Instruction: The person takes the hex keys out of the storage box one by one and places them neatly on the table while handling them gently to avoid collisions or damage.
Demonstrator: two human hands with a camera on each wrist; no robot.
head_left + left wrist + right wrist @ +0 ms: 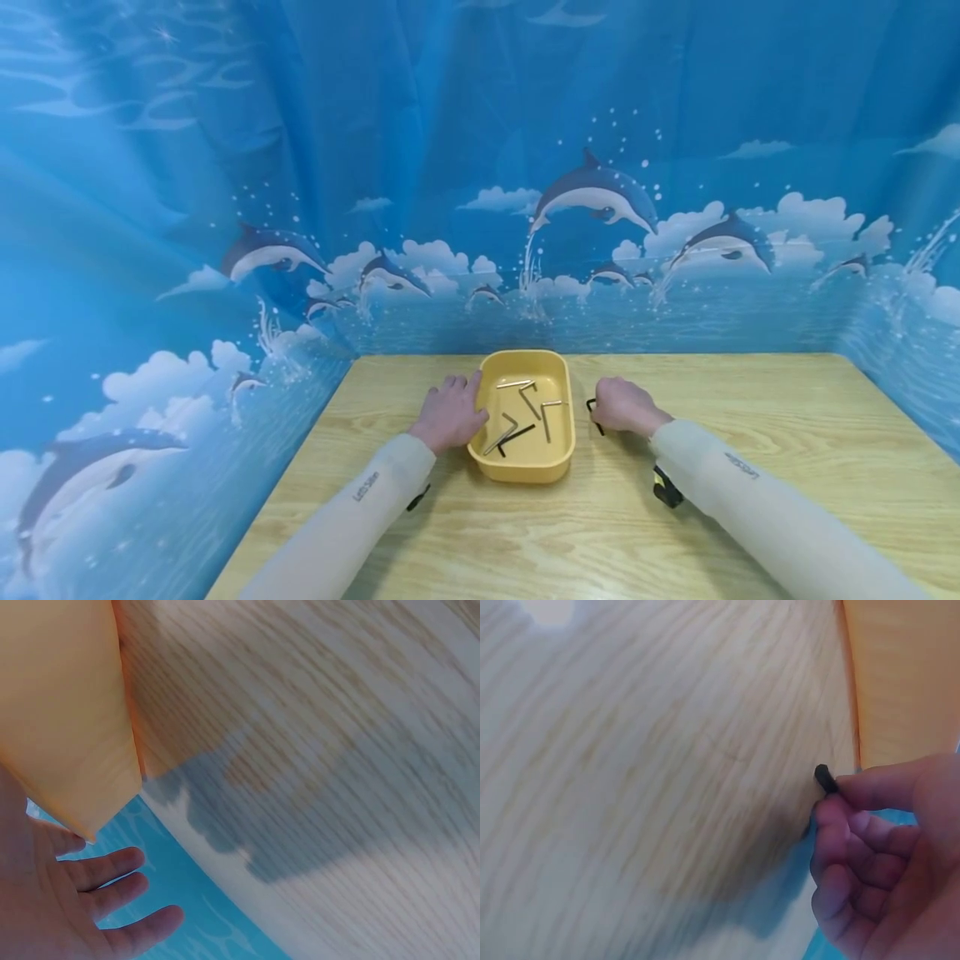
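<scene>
In the head view my right hand (624, 406) pinches a black hex key (599, 429) just right of a yellow plastic bin. The right wrist view shows one end of the hex key (825, 778) poking out between thumb and fingertips, close above the table; the rest is partly hidden by the fingers. My left hand (448, 412) rests against the left side of the bin (525, 472), thumb at the rim. Its other fingers look loosely extended in the left wrist view. Inside the bin lie several silver hex keys (546, 423) and a black one (517, 436).
The bin stands on a light wood-grain table (510, 542), near its back edge. A blue curtain (480, 150) printed with dolphins hangs behind the table and along its sides. A black and yellow strap piece (666, 487) shows below the right sleeve (720, 475).
</scene>
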